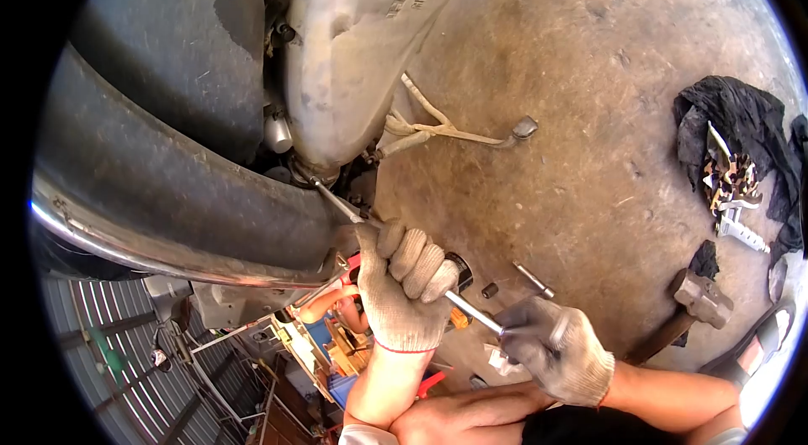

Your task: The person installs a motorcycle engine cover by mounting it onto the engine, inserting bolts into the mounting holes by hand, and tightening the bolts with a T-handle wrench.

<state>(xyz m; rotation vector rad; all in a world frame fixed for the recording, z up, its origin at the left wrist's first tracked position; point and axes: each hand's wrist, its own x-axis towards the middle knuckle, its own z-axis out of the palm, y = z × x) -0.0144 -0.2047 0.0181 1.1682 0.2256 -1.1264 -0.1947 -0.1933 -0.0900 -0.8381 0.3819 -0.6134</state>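
My left hand [406,287], in a dirty knitted glove, is wrapped round the middle of a long thin metal tool [475,312]. My right hand [557,351], gloved too, closes round the tool's lower right end. The tool's far tip touches a fitting below the rounded end of a worn metal cover [337,50] marked HONDA, beside a dark curved fender [194,193]. My left fingers hide part of the shaft, and my right fingers cover its end.
A foot pedal [523,127] juts over the stained concrete floor [547,50]. On the floor lie a short metal tool [534,279], a small dark socket [490,289], a hammer [703,298] and black cloth [732,108]. Another person's arm [324,304] shows behind my left hand.
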